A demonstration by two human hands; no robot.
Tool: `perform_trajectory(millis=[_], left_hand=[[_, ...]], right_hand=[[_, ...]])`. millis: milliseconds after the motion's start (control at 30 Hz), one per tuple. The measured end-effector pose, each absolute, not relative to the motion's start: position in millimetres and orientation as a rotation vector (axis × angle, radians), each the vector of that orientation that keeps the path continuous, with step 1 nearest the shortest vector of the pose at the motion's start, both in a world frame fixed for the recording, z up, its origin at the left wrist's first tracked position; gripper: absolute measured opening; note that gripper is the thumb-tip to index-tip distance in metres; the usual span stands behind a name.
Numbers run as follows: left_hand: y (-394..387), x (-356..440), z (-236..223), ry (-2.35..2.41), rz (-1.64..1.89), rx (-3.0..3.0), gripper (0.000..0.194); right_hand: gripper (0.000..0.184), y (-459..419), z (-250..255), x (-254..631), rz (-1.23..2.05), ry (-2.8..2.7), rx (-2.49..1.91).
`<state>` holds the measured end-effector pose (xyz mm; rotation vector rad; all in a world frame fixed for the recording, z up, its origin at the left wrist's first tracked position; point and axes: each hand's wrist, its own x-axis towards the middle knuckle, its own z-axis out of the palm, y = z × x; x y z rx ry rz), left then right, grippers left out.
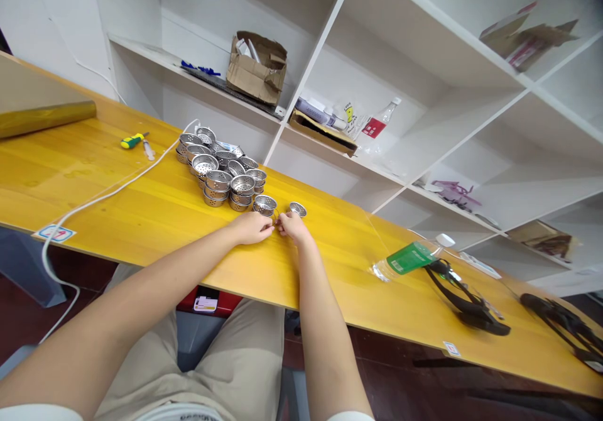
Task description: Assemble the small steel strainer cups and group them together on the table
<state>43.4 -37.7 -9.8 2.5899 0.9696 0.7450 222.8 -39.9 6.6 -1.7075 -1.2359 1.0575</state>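
My left hand (pixel 254 228) is closed, its fingertips pinched together over the yellow table (pixel 330 254). Close by on the right, my right hand (pixel 292 226) is also closed in a pinch, the fingertips of both hands almost meeting. Something thin and dark shows between them, too small to name. Just beyond my left hand stands a small perforated metal cup (pixel 264 205). Another metal cup (pixel 298 208) is right behind my right hand, partly covered by it. Stacks of similar perforated cups (pixel 217 182) crowd together to the left.
A white cable (pixel 108 193) crosses the table at left, near a green-and-yellow screwdriver (pixel 134 140). On the right lie a green-labelled bottle (pixel 412 257) and a black strap-like item (pixel 466 308). White shelves behind hold a cardboard box (pixel 257 72).
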Motion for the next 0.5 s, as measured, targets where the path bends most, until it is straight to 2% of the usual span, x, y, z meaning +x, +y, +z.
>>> perform_trajectory(millis=[200,367,500], left_hand=[[-37.3,43.6,-9.8,0.968,0.733,2.604,0.029],[-37.5,43.6,-9.7,0.977,0.719,2.628,0.031],[-36.6,44.2,-10.7,0.977,0.726,2.630,0.030]], right_hand=[[0.031,-32.6,-1.5,229.6,0.860,-1.306,-1.907],[0.034,-31.1,-3.0,229.5,0.493,-1.493,-2.150],[0.031,-34.3,2.6,230.5,0.380,-1.524,-2.207]])
